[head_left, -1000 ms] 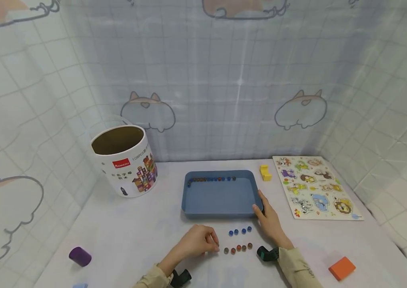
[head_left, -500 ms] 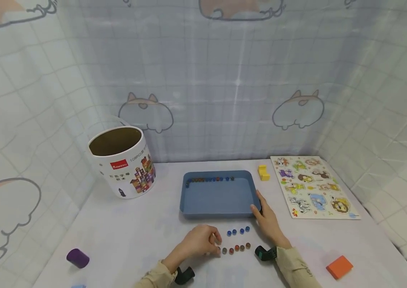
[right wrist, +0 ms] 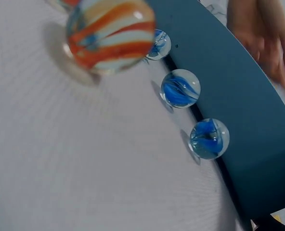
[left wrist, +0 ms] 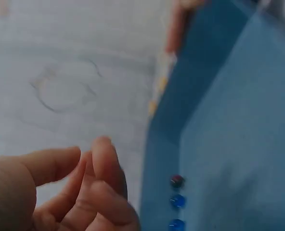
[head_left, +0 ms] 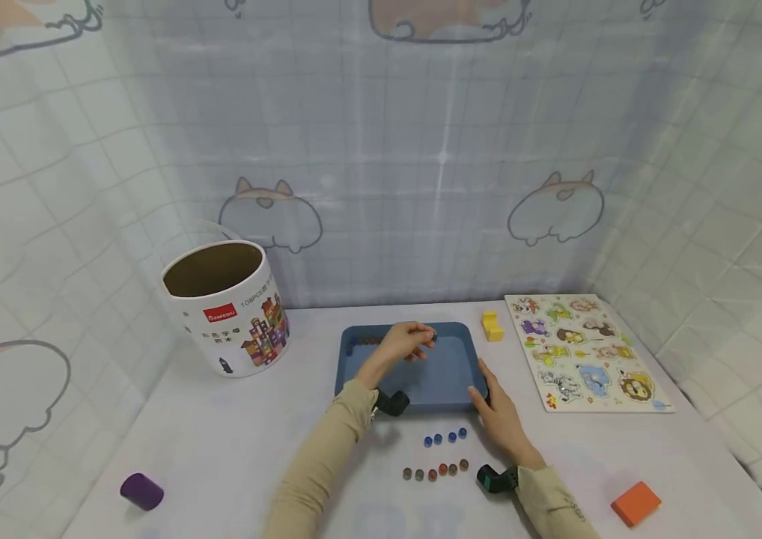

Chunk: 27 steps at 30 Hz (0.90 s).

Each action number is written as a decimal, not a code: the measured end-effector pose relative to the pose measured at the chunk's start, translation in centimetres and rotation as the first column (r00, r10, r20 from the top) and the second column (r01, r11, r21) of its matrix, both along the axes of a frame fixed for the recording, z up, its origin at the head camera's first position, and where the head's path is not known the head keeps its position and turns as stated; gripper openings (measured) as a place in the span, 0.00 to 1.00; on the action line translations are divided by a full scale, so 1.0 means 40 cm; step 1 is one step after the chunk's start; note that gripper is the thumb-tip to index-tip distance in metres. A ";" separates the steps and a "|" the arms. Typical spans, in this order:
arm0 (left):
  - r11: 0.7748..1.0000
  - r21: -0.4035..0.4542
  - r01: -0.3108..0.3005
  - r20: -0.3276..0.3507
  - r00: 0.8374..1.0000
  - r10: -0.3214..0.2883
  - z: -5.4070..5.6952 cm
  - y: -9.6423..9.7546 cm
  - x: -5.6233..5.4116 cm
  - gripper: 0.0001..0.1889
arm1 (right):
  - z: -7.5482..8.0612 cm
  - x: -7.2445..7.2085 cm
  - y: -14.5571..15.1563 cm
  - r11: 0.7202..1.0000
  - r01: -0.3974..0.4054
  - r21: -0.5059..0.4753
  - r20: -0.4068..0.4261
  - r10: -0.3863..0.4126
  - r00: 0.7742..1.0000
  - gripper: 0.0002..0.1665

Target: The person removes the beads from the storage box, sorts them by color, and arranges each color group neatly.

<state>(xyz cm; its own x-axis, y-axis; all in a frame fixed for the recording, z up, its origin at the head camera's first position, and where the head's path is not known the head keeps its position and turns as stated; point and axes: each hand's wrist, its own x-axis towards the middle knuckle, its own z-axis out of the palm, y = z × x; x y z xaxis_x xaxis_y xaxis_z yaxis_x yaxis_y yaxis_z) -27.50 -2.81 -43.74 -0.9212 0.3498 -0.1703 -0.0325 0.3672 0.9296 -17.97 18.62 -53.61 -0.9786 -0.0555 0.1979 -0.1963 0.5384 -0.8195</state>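
The left hand [head_left: 404, 342] hangs over the blue tray [head_left: 448, 374], thumb and fingertips drawn close together; whether they pinch anything I cannot tell. The right hand [head_left: 504, 419] grips the tray's near right corner, thumb on the rim. The tray looks light and stiff, best held there. Along its far side lies a row of marbles [head_left: 369, 340], partly hidden by the left hand. On the table [head_left: 253, 449], in front of the tray, are four blue marbles [head_left: 438, 439], then six brownish and reddish marbles [head_left: 432, 475]. All seem hard, slick glass, apt to roll, best pinched across the middle. The right wrist view's top edge crops an orange-striped marble [right wrist: 111, 36].
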 end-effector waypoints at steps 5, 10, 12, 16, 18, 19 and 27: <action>0.991 -0.012 -0.136 0.044 0.990 0.136 -0.033 0.043 -0.060 0.16 | -0.005 0.001 -0.005 1.000 0.004 0.002 -0.008 -0.004 1.000 0.38; 0.975 -0.056 -0.216 0.081 0.972 0.220 -0.071 0.069 -0.084 0.14 | -0.009 0.005 -0.010 1.000 0.000 0.000 -0.007 0.000 1.000 0.38; 0.973 -0.063 -0.224 0.067 0.971 0.228 -0.086 0.072 -0.090 0.13 | -0.010 0.007 -0.013 1.000 0.000 -0.009 -0.001 0.000 1.000 0.38; 0.965 -0.087 -0.249 0.030 0.967 0.252 -0.107 0.077 -0.093 0.12 | -0.012 0.011 -0.019 1.000 -0.003 -0.014 -0.012 0.002 1.000 0.38; 0.958 -0.111 -0.265 0.031 0.962 0.270 -0.108 0.082 -0.092 0.12 | -0.010 0.012 -0.020 1.000 -0.001 -0.017 -0.017 0.001 1.000 0.38; 0.957 -0.116 -0.264 0.021 0.963 0.268 -0.111 0.083 -0.093 0.12 | -0.009 0.012 -0.020 1.000 -0.001 -0.016 -0.021 0.000 1.000 0.38; 0.963 -0.197 -0.184 0.073 0.977 0.201 -0.102 0.083 -0.102 0.11 | 0.004 0.004 -0.008 1.000 0.012 -0.014 -0.003 -0.012 1.000 0.38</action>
